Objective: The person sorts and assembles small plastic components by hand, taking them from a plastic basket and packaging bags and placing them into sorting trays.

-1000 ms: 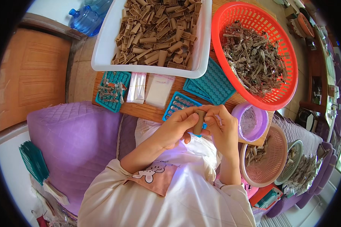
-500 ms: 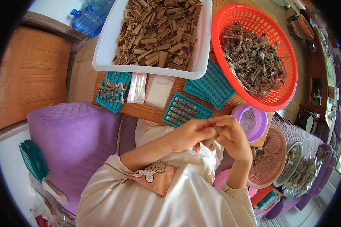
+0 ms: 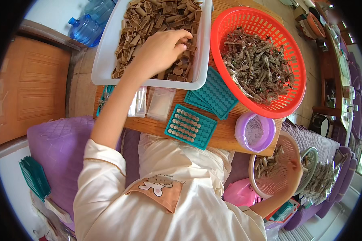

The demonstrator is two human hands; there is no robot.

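Observation:
My left hand (image 3: pixel 161 52) reaches into the white plastic bin (image 3: pixel 205 48). It is over a heap of hollow brown plastic pieces (image 3: pixel 159 20), thumb and forefinger apart beside one near the bin's right side. My right hand (image 3: pixel 295 176) is low on the right, at the right side of the pink basket (image 3: pixel 278 176). Its fingers are small and blurred, so I cannot tell whether they hold anything. Grey-brown bits (image 3: pixel 265 164) lie in that basket. On the table before me is a teal tray (image 3: pixel 205 132), with round metallic discs in several of its rows.
A red basket (image 3: pixel 303 86) of crinkled, wrapped pieces stands at the right. Below it sits a purple bowl (image 3: pixel 267 140). Teal trays (image 3: pixel 213 94) and clear plastic bags (image 3: pixel 161 105) lie along the bin's near edge. A pale green basket (image 3: pixel 315 158) adjoins the pink one.
My hands were together in front of my body around a small brownish piece. They have parted: the left went up into the bin, the right down to the pink basket.

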